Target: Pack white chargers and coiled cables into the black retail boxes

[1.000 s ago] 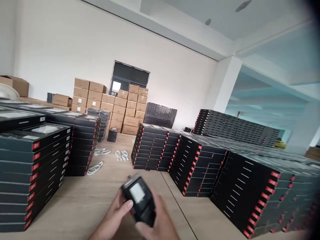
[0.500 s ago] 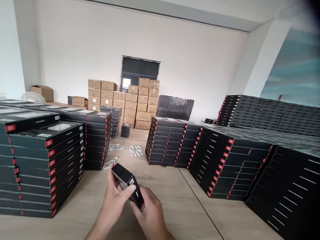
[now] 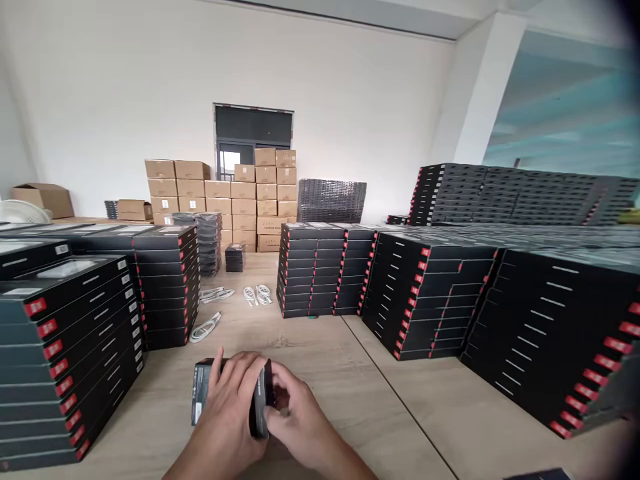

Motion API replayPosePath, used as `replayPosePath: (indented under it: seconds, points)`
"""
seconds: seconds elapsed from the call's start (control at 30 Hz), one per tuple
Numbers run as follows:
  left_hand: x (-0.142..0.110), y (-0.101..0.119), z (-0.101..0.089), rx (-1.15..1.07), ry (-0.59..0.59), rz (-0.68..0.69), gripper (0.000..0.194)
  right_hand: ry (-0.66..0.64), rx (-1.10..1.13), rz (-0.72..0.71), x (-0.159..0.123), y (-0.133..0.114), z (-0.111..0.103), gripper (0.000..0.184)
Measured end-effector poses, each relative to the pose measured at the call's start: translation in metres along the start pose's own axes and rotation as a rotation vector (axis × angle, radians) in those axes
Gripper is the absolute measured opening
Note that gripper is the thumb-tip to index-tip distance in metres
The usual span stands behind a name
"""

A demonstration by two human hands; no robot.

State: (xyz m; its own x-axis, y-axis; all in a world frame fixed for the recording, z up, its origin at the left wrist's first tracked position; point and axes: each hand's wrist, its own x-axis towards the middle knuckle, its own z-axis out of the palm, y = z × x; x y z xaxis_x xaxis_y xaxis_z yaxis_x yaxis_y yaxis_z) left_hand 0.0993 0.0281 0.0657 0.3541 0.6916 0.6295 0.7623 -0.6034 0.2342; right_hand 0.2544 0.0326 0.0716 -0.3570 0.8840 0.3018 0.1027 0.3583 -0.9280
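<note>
A small black box (image 3: 200, 390) is in both my hands, low in the middle of the view above the wooden table (image 3: 310, 353). My left hand (image 3: 231, 400) lies over it, fingers wrapped across the top, covering much of the box. At its right end, my right hand (image 3: 300, 417) grips the edge, with thumb in front and fingers curled behind. A narrow dark grey panel with small print faces me between the hands; whether it is a flap or a side I cannot tell. Beyond the box lies a coiled white cable (image 3: 205, 328).
Tall stacks of black boxes with red corners flank me, a left stack (image 3: 95, 347) and a right stack (image 3: 525, 320). More coiled white cables (image 3: 257, 295) lie farther back, before a small black stack (image 3: 235, 258). Cardboard cartons (image 3: 243, 207) line the wall. A dark corner (image 3: 543, 475) shows at the bottom edge.
The box has been turned and lowered. My left hand has shifted from its side to over its top, while my right hand stays at the right end. The view has swung right.
</note>
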Motion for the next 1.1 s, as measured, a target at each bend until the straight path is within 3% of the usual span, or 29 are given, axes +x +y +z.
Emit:
replayPosePath:
  seconds: [0.13,0.27,0.5,0.63,0.77,0.87,0.97,1.1]
  points:
    - [-0.001,0.0,-0.001,0.016,-0.042,0.011,0.083,-0.042,0.11,0.022,0.002,-0.005,-0.003,0.045]
    - [-0.002,0.001,-0.003,0.01,-0.071,0.018,0.083,-0.023,0.061,0.028,0.001,-0.001,0.0,0.042]
    - [-0.001,0.009,0.001,-0.021,-0.086,0.04,0.081,0.242,-0.183,0.032,0.004,0.018,0.008,0.041]
    - [-0.002,0.006,0.002,-0.029,-0.088,0.024,0.087,0.297,-0.187,-0.001,0.005,0.029,0.001,0.049]
    - [-0.002,0.0,0.007,0.046,-0.006,-0.077,0.085,0.418,-0.391,-0.174,0.003,0.025,-0.004,0.059]
    - [-0.001,-0.003,0.013,0.101,0.094,-0.148,0.079,0.34,-0.626,-0.319,0.002,0.02,-0.004,0.041]
    - [-0.001,-0.004,0.017,0.144,0.157,-0.156,0.074,0.287,-0.658,-0.217,0.004,0.022,-0.001,0.031]
    - [-0.002,0.0,0.015,0.141,0.115,-0.11,0.075,0.216,-0.418,0.051,0.008,0.028,0.002,0.024]
